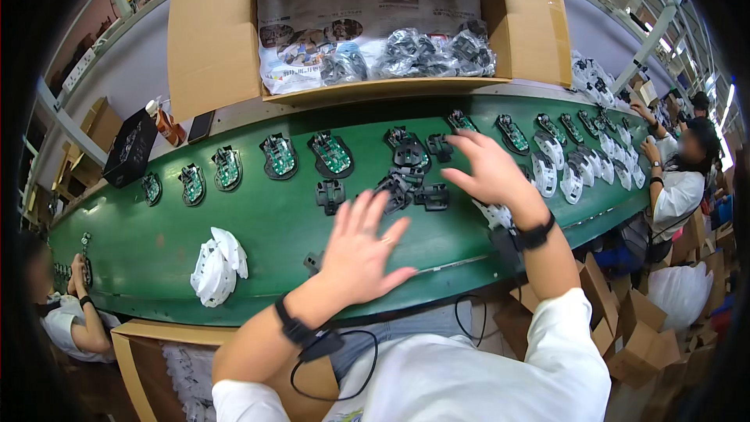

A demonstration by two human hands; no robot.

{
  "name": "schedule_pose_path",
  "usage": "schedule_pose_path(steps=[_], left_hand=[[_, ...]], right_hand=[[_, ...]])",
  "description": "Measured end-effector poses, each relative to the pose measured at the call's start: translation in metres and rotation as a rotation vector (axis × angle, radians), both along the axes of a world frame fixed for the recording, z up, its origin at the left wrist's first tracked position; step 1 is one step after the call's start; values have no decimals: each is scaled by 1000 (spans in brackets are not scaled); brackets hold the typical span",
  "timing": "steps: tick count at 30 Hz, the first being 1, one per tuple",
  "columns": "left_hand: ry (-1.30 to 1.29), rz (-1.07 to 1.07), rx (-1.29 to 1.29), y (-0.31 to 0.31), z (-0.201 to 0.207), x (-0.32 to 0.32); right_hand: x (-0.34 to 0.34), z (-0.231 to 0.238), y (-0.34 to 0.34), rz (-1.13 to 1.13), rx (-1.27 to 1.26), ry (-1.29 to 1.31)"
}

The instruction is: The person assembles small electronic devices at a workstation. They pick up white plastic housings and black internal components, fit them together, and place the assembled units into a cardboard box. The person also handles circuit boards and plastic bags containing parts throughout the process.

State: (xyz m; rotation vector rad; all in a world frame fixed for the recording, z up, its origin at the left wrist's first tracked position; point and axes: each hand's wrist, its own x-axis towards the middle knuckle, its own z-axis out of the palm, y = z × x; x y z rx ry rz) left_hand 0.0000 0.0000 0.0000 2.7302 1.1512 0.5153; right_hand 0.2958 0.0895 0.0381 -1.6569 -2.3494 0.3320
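The green bench (273, 211) looks smooth and faintly glossy to me. I see matt black plastic parts (330, 196), smooth white plastic shells (215, 270) and shiny circuit boards (279, 157); beyond, crinkled, glossy clear plastic bags (414, 53) against printed paper (289, 16) in a dull cardboard box (209, 39).

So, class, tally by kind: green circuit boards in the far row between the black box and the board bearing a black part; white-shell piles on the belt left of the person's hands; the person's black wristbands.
Green circuit boards: 5
White-shell piles: 1
Black wristbands: 2
Total: 8
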Motion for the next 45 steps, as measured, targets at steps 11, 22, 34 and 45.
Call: schedule_pose_path(steps=[11,22,34,45], left_hand=[[219,-236,42,37,-18,-22],[598,-34,121,34,26,-207],[40,858,-18,-16,28,-240],[-238,613,-17,36,46,-191]], right_hand=[[-44,-43,-105,221,108,-197],[-252,-92,-46,624,95,221],[-67,-32,39,-131,119,-367],[-109,-42,-10,632,174,145]])
